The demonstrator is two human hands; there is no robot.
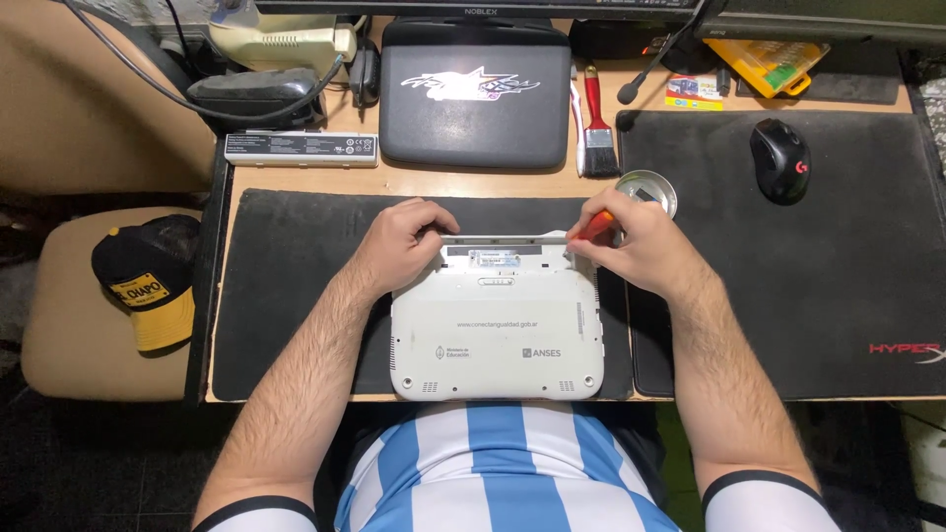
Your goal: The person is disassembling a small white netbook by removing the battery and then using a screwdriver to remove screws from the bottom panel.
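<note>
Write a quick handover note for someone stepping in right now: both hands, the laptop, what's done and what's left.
Left hand: gripping the far left edge of the small white laptop, which lies bottom up on the black mat.
Right hand: holding an orange-handled tool at the laptop's far right corner.
Done: the white battery pack lies apart on the desk; the bay looks open.
Left: bottom cover still on. Round metal dish sits nearby.

The laptop [498, 335] is smooth white plastic with a slight sheen. It lies on a matt black cloth mat [296, 296] over a wood surface [473, 179]. The tin [645, 189] is shiny metal.
</note>
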